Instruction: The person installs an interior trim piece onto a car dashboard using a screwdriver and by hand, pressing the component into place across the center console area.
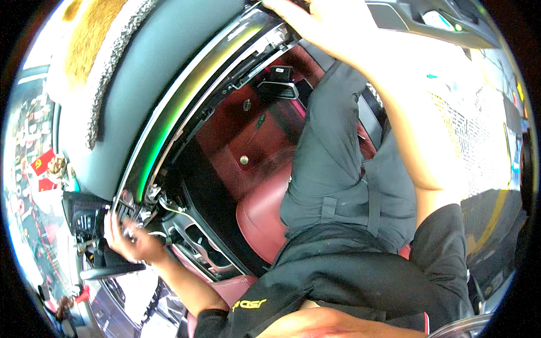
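Note:
A long glossy trim strip (163,129), lit green to yellow, runs diagonally along the grey padded dashboard (146,62). My left hand (128,239) is at the strip's lower-left end, beside exposed fittings and a thin wire (177,209); its fingers are slightly bent and apart, somewhat blurred. My right hand (307,19) reaches to the upper end of the strip at the top edge; its fingertips are partly cut off and overexposed, so its grip is unclear.
Below are a dark red footwell (270,129) with a small round metallic object (244,160), my legs on a red seat (256,208), and the centre console (203,248). A brown fur mat (84,34) lies atop the dashboard. A door panel (400,17) is at top right.

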Motion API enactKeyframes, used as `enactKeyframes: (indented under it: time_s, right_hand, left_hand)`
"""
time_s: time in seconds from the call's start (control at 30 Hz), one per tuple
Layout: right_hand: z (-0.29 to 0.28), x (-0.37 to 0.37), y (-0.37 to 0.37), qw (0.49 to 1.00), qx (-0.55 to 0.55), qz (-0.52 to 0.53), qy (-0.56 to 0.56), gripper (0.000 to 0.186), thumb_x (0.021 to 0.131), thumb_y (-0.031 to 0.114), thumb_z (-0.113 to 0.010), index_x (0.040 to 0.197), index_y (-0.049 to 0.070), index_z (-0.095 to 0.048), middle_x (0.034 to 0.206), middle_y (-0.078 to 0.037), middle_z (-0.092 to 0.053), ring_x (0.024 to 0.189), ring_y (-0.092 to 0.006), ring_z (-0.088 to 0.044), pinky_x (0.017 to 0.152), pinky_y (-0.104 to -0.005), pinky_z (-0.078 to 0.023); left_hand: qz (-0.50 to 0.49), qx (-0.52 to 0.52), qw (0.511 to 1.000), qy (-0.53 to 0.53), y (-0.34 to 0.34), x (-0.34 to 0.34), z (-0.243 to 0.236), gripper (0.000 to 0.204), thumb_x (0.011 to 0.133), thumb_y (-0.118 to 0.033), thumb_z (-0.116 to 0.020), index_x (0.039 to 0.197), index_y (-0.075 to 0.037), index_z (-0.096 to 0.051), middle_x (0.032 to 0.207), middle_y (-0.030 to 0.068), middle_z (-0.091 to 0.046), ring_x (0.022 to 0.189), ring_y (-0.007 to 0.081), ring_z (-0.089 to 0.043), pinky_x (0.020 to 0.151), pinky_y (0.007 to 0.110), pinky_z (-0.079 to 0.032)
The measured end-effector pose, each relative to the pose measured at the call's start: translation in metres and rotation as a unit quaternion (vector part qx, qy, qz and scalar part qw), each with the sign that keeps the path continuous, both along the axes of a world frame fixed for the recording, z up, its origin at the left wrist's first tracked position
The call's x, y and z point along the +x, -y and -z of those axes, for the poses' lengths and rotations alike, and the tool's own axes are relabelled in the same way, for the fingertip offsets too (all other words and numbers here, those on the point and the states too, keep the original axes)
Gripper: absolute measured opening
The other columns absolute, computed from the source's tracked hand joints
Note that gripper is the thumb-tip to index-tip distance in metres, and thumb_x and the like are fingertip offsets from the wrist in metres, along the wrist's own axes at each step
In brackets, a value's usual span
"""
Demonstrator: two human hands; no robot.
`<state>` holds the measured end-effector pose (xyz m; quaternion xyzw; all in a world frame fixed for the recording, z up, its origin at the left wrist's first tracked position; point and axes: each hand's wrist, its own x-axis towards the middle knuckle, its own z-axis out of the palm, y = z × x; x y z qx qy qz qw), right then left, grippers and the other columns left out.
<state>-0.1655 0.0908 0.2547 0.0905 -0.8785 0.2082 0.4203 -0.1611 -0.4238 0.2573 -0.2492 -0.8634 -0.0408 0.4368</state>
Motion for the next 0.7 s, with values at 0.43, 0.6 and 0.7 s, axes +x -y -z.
enactKeyframes:
  time_s: [0.43,0.6,0.7]
  right_hand:
    - [0.000,0.046,-0.006,0.984,-0.073,-0.157,0.049,0.013,0.097,0.004,-0.068,0.109,0.003,-0.068,0.105,-0.009,-0.069,0.097,-0.0228,-0.067,0.091,-0.0348,-0.051]
    - [0.002,0.055,0.000,0.963,-0.130,-0.211,0.107,0.016,0.107,0.007,-0.054,0.116,-0.001,-0.063,0.127,-0.016,-0.066,0.125,-0.0285,-0.062,0.112,-0.0416,-0.044]
    - [0.019,0.050,-0.024,0.948,-0.215,-0.217,0.094,0.017,0.110,0.007,-0.051,0.122,0.000,-0.061,0.130,-0.018,-0.066,0.134,-0.0296,-0.058,0.119,-0.0442,-0.039]
  left_hand:
    - [0.145,-0.108,0.983,0.001,-0.133,-0.050,-0.013,0.037,0.083,-0.001,-0.083,0.118,-0.011,-0.080,0.116,0.0047,-0.075,0.106,0.0254,-0.065,0.098,0.037,-0.051]
    - [0.132,-0.113,0.985,-0.025,-0.119,-0.047,-0.010,0.041,0.080,-0.008,-0.080,0.119,-0.019,-0.081,0.114,-0.0015,-0.077,0.104,0.0207,-0.067,0.098,0.037,-0.050]
    - [0.183,-0.128,0.975,-0.014,-0.131,-0.056,-0.018,0.051,0.077,0.002,-0.072,0.124,-0.015,-0.079,0.105,0.0031,-0.076,0.097,0.0245,-0.068,0.093,0.039,-0.053]
